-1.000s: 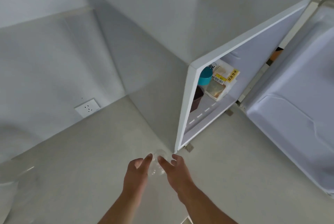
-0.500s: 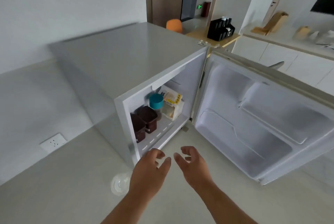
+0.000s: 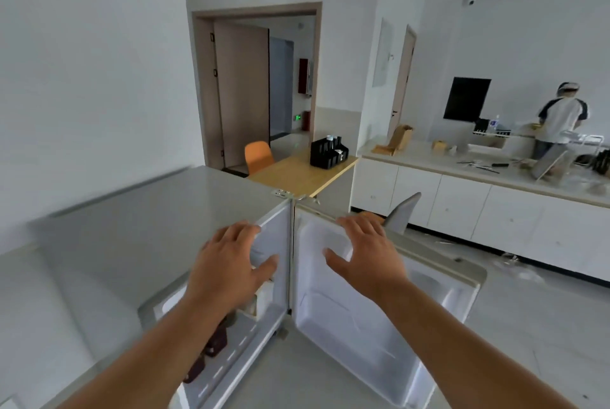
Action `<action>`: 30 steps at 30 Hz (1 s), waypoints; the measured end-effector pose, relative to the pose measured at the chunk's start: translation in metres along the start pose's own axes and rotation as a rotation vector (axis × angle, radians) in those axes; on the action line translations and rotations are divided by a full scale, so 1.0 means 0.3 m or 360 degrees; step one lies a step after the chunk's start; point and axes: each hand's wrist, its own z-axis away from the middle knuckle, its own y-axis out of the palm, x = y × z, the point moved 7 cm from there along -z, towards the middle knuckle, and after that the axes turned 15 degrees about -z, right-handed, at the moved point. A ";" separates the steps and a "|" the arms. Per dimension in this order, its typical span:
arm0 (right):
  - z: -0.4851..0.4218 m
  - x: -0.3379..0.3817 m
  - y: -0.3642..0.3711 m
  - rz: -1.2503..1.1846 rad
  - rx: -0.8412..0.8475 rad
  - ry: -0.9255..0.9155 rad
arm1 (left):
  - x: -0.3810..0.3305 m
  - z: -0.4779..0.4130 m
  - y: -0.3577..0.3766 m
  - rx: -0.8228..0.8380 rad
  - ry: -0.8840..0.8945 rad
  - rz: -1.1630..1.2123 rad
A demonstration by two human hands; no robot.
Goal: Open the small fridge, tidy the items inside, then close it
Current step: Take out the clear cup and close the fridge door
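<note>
Fridge (image 3: 138,230) — perhaps dark tubs (image 3: 216,341) inside

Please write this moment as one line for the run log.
fridge door: open | left hand: empty, before fridge opening | right hand: empty, before door | brown containers: on shelf

The small fridge (image 3: 158,227) in front of me is white with a flat grey top, and its door (image 3: 373,319) hangs wide open to my right, its white moulded inner side facing me. Inside, dark brown containers (image 3: 216,341) sit in a row on the white shelf, partly hidden behind my forearm.
</note>
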 end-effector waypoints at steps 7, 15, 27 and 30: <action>0.059 -0.237 -0.144 0.0498 0.0180 0.0419 | 0.214 -0.046 0.087 0.0317 -0.0023 -0.0322; 0.138 -0.150 -0.133 0.0345 0.0303 0.0532 | 0.245 -0.063 0.117 0.0389 -0.0124 -0.0222; 0.177 0.457 0.395 -0.0166 0.0669 -0.0374 | 0.316 -0.050 0.061 0.0545 -0.0255 0.0361; 0.150 0.519 0.466 -0.0193 0.0589 -0.0409 | 0.318 -0.049 0.071 0.0563 -0.0206 0.0330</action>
